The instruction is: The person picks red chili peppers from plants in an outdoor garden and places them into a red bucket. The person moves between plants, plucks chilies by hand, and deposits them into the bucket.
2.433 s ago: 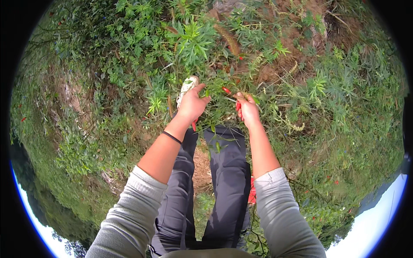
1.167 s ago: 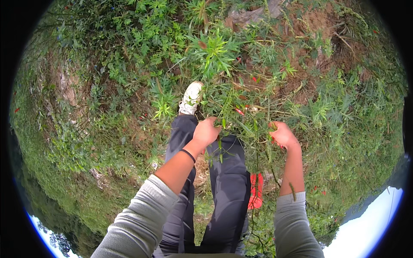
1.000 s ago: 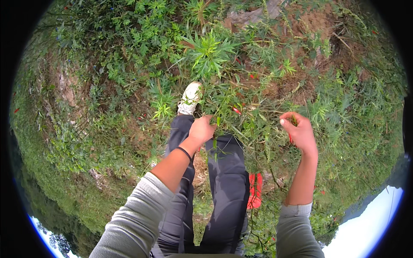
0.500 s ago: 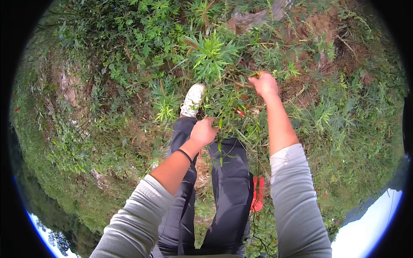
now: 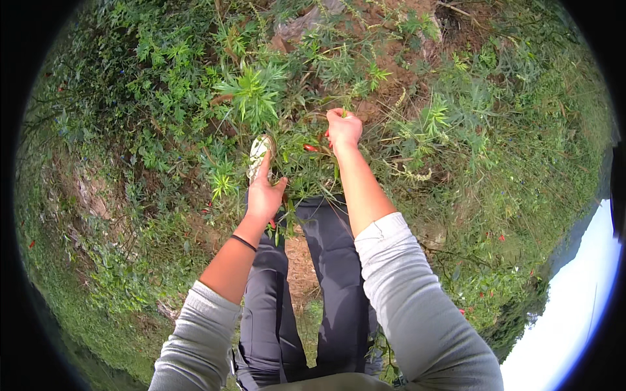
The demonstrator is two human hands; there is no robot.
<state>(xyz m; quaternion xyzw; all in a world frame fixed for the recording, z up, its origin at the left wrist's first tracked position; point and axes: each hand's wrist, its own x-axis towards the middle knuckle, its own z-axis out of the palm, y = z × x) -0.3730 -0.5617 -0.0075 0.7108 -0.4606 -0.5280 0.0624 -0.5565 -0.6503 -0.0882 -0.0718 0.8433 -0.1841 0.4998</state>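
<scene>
A chili pepper plant (image 5: 313, 173) lies bent low in front of my knees, with narrow leaves and red and green pods. My left hand (image 5: 262, 201) is at its left side, index finger stretched forward and thumb apart, with nothing visibly gripped. A red chili pepper (image 5: 272, 223) and a green one (image 5: 276, 238) hang just below that hand. My right hand (image 5: 344, 132) is closed at the plant's far right, with a bit of green showing at its fingers; its grip is partly hidden. Another red chili pepper (image 5: 310, 148) lies just left of it.
My white shoe (image 5: 258, 156) stands among the weeds beyond my left hand. A bright leafy weed (image 5: 251, 94) grows ahead of it. Bare reddish soil (image 5: 385, 68) and a grey rock (image 5: 306, 23) show farther off. Dense grass and undergrowth spread to both sides.
The view has shifted, so the ground appears farther left. My left hand has opened out of its pinch, its index finger now extended. My right hand stays closed and is closer to the left.
</scene>
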